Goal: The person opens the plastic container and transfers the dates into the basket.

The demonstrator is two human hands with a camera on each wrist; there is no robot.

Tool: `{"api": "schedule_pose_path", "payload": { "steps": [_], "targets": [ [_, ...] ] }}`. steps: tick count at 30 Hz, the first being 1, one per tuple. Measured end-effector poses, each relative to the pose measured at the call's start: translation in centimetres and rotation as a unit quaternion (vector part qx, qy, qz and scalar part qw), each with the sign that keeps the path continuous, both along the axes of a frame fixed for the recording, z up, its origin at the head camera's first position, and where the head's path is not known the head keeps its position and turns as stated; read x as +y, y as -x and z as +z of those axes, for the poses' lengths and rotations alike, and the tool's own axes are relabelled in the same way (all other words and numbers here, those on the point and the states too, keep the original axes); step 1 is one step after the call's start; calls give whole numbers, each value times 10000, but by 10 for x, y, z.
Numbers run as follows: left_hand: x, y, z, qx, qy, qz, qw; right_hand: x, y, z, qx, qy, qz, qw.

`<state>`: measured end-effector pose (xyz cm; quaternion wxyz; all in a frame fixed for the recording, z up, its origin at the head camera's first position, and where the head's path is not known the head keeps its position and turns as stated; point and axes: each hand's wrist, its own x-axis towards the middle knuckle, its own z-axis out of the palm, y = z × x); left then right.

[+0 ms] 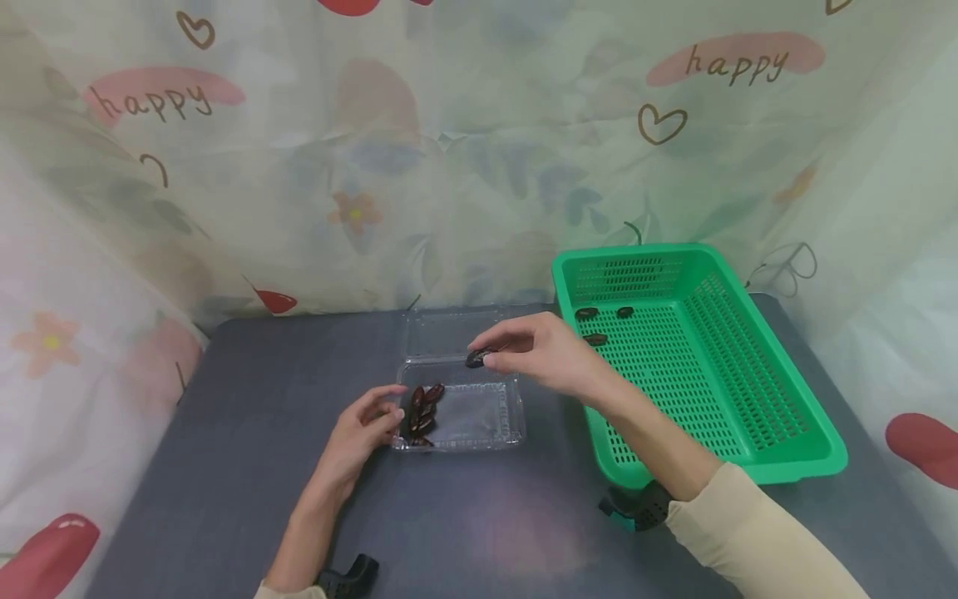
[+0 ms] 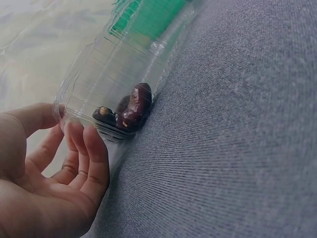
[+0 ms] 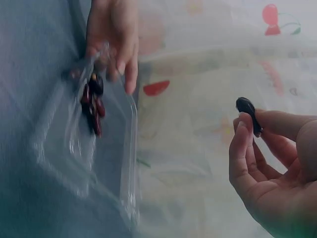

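Observation:
My right hand (image 1: 550, 353) pinches a dark, shiny date (image 1: 476, 358) between thumb and fingers, above the far right part of a clear plastic box (image 1: 479, 416). In the right wrist view the same date (image 3: 246, 108) sticks out from the fingertips. Several brown dates (image 1: 425, 412) lie together along the box's left side. At that side my left hand (image 1: 361, 428) grips the rim, its thumb and fingers on either side of the thin plastic wall, as the left wrist view shows. The box's lid (image 1: 449, 330) is folded back behind it.
A green perforated basket (image 1: 827, 453) stands to the right, with three dates (image 1: 587, 314) near its far left corner. Both stand on a dark grey cloth surface (image 1: 277, 399). A patterned curtain (image 1: 464, 183) hangs behind and at the sides.

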<state>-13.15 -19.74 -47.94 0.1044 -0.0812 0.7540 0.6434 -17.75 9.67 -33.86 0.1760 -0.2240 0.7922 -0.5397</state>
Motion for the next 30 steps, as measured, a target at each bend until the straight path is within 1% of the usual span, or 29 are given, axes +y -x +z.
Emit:
{"api": "schedule_pose_path", "payload": {
  "steps": [6, 11, 16, 20, 30],
  "targets": [
    [-1, 0, -1, -40, -24, 24, 10000, 25, 11, 4, -170, -102, -197, 9996],
    [0, 1, -1, -32, -59, 22, 10000, 49, 23, 3, -188, -188, -471, 9985],
    [1, 2, -3, -40, -132, 66, 9999, 73, 37, -2, -201, -321, -699, 9968],
    [1, 3, -3, -5, -175, 18, 9998, 93, 47, -7, -186, -282, -858, 9957],
    [-1, 1, -2, -34, -169, 51, 9998, 128, 62, -23, -231, -77, -1216, 9923]
  ]
}}
